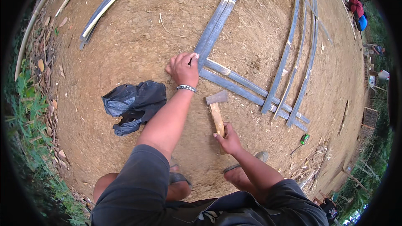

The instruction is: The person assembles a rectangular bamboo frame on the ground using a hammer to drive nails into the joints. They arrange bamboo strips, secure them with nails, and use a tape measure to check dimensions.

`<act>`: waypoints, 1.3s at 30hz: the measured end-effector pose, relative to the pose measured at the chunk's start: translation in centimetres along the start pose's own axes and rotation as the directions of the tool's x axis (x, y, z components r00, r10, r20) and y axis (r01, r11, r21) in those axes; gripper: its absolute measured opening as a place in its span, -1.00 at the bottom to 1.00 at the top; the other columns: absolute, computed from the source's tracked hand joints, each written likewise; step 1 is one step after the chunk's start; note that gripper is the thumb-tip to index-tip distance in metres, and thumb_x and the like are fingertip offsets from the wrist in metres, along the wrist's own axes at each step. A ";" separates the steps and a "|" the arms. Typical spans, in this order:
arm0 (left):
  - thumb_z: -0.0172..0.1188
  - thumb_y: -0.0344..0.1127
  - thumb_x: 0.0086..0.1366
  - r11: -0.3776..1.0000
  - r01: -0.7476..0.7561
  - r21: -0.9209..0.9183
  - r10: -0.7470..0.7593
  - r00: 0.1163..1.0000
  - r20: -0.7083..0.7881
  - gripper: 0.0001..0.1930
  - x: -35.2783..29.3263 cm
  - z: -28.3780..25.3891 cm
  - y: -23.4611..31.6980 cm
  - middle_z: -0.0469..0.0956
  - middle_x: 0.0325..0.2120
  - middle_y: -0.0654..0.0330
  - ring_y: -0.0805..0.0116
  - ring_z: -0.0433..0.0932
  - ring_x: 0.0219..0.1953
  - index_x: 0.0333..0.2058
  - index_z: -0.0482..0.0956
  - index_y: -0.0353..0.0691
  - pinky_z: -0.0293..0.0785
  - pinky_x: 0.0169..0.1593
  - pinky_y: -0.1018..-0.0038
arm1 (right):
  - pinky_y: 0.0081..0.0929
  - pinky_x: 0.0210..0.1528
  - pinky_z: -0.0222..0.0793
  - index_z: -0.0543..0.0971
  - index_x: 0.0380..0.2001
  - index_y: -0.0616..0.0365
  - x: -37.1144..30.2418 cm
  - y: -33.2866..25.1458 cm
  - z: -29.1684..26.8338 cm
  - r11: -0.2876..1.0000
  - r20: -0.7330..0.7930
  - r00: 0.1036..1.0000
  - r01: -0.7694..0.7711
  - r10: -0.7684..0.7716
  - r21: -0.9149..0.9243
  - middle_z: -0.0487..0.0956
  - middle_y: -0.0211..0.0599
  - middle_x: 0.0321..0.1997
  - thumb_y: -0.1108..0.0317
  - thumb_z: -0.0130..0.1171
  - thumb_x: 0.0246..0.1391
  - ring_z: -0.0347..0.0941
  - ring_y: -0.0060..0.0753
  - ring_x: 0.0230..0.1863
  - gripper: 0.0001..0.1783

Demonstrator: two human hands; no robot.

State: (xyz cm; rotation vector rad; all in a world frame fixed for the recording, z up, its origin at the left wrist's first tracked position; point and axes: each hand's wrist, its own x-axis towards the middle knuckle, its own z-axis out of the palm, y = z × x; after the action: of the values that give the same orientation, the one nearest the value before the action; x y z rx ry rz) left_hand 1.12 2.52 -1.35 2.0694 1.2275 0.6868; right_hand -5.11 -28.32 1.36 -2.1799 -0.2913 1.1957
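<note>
My right hand (229,139) is closed round the wooden handle of a hatchet (216,117), its metal head pointing away from me above the ground. Ahead and to the left, my left hand (184,70), with a chain bracelet at the wrist, has its fingers curled on the near end of a long dark bamboo piece (218,19) with a lengthwise split line. That end meets two crosswise bamboo strips (238,90) running off to the right. Part of the grip is hidden behind the back of the hand.
Several long bamboo strips (289,48) lie over the crosswise ones at right. A black plastic bag (144,98) rests left of my arm. More strips (104,10) lie far left. A green can (305,139) is at right. Plants (31,146) border the dirt; people (356,12) are far right.
</note>
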 end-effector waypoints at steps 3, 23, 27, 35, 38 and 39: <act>0.38 -0.15 0.23 0.999 -0.034 0.029 0.035 0.998 -0.047 -0.91 -0.1 0.4 -0.2 0.69 -0.23 0.47 0.37 0.50 0.01 -0.34 0.79 0.07 0.13 0.21 0.21 | -0.22 0.12 0.46 0.34 0.16 0.21 0.0 -0.8 -0.6 1.000 0.038 0.999 -0.014 0.015 -0.019 0.64 0.08 -0.03 0.16 0.36 0.17 0.60 0.00 0.03 -0.38; 0.38 -0.25 0.18 0.981 -0.140 0.131 0.152 0.985 -0.081 -0.90 -0.3 0.5 -0.3 0.67 -0.21 0.43 0.30 0.52 -0.03 -0.30 0.75 0.03 0.21 0.15 0.22 | 0.03 0.09 0.46 0.07 0.51 -0.11 7.5 -14.4 -6.5 0.780 -0.027 0.862 0.445 -0.507 -0.441 0.52 0.21 0.13 0.53 0.06 0.21 0.50 0.35 0.07 -0.17; 0.37 -0.28 0.18 0.987 -0.140 0.082 0.147 0.985 -0.088 -0.91 -0.3 0.4 -0.1 0.68 -0.21 0.41 0.28 0.52 -0.02 -0.31 0.74 0.02 0.20 0.18 0.21 | -0.09 0.18 0.45 0.14 0.51 -0.06 7.7 -14.2 -5.9 0.812 -0.092 0.870 0.407 -0.484 -0.417 0.53 0.24 0.14 0.53 0.09 0.26 0.49 0.28 0.16 -0.22; 0.38 -0.30 0.16 0.984 -0.153 0.091 0.162 0.982 -0.102 -0.91 -0.2 0.4 -0.1 0.68 -0.21 0.40 0.27 0.52 -0.01 -0.32 0.75 0.01 0.19 0.21 0.20 | -0.04 0.11 0.47 0.12 0.51 -0.04 7.5 -14.4 -6.4 0.754 -0.174 0.763 0.525 -0.622 -0.394 0.53 0.28 0.11 0.57 0.12 0.23 0.52 0.33 0.08 -0.18; 0.40 -0.29 0.14 0.988 -0.126 0.086 0.132 0.989 -0.061 -0.89 -0.4 0.4 -0.2 0.68 -0.18 0.45 0.31 0.51 0.00 -0.31 0.75 0.04 0.17 0.22 0.15 | 0.02 -0.10 0.51 0.11 0.52 -0.15 8.1 -13.2 -5.9 0.694 -0.189 0.700 0.560 -0.688 -0.453 0.57 0.12 -0.01 0.53 0.11 0.18 0.56 0.25 -0.10 -0.13; 0.39 -0.29 0.14 0.989 -0.122 0.083 0.127 0.990 -0.061 -0.89 -0.3 0.5 -0.2 0.68 -0.18 0.45 0.31 0.51 0.00 -0.31 0.75 0.04 0.18 0.22 0.15 | 0.02 -0.09 0.51 0.11 0.52 -0.14 8.3 -13.1 -6.0 0.719 -0.153 0.757 0.508 -0.635 -0.474 0.57 0.11 0.00 0.54 0.11 0.18 0.56 0.24 -0.10 -0.13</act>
State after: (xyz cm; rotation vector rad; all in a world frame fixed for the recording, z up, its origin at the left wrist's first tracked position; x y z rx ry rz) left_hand 1.19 2.21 -1.89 2.2192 1.1861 0.7810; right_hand 5.83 -16.76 6.23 -2.3011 -1.0881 0.4468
